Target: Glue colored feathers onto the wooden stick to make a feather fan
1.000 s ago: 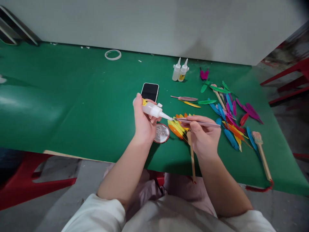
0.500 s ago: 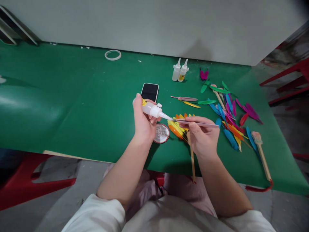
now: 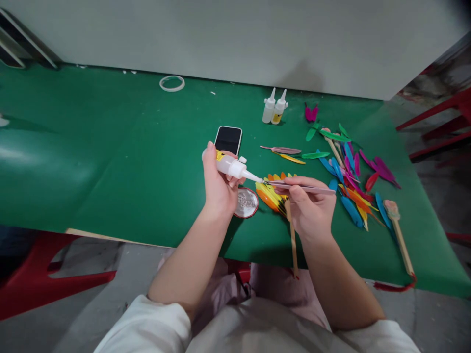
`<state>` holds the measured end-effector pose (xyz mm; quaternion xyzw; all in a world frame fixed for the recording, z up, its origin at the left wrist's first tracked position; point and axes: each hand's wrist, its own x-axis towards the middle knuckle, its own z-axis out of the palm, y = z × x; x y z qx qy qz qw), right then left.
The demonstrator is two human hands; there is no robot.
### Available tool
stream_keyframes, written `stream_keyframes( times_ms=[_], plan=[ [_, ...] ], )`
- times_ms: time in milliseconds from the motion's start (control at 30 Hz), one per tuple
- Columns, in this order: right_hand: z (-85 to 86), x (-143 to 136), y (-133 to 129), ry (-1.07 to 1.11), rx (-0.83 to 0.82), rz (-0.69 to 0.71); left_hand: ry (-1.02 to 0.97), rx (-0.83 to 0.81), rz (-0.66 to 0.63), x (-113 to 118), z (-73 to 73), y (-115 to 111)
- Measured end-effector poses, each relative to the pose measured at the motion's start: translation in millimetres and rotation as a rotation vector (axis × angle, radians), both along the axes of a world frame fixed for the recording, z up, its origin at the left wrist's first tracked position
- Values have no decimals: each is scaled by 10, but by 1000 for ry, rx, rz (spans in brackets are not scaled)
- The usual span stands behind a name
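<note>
My left hand [image 3: 220,189] is wrapped round a small glue bottle [image 3: 232,166] with a yellow label, its nozzle pointing right. Between the fingers of my right hand [image 3: 311,208] are pink tweezers [image 3: 305,188]; their tips meet the nozzle's tip, and anything tiny between them is too small to make out. Below the tips lies a fan of yellow and orange feathers [image 3: 270,198] on a wooden stick [image 3: 293,240], partly hidden by my right hand. Beside my left wrist is a round, red-rimmed dish [image 3: 246,203] with small bits in it.
A phone [image 3: 228,139] lies beyond my left hand on the green table [image 3: 110,171]. Two bottles [image 3: 274,110] stand farther back. Loose coloured feathers [image 3: 353,206] spread at the right, near another stick [image 3: 403,245]. A white ring [image 3: 172,84] lies at the back left.
The tweezers have shifted very slightly to the right with my right hand. The bottle in my left hand has hardly moved.
</note>
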<state>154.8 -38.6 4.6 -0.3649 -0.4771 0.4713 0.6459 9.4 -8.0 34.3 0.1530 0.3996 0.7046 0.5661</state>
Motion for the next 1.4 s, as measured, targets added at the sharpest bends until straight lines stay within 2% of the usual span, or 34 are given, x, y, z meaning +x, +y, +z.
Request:
stream_keyframes(
  times_ms=[667, 933, 1200, 1400],
  plan=[
    [13, -1, -8, -57, -31, -31, -14, 6, -12, -7, -2, 17],
    [23, -10, 2, 1, -2, -24, -4, -12, -18, -6, 2, 5],
    [44, -10, 1, -32, -18, -47, 21, -29, -83, -14, -43, 21],
    [46, -6, 1, -16, -9, -39, 0, -31, -239, -29, -27, 11]
  ],
)
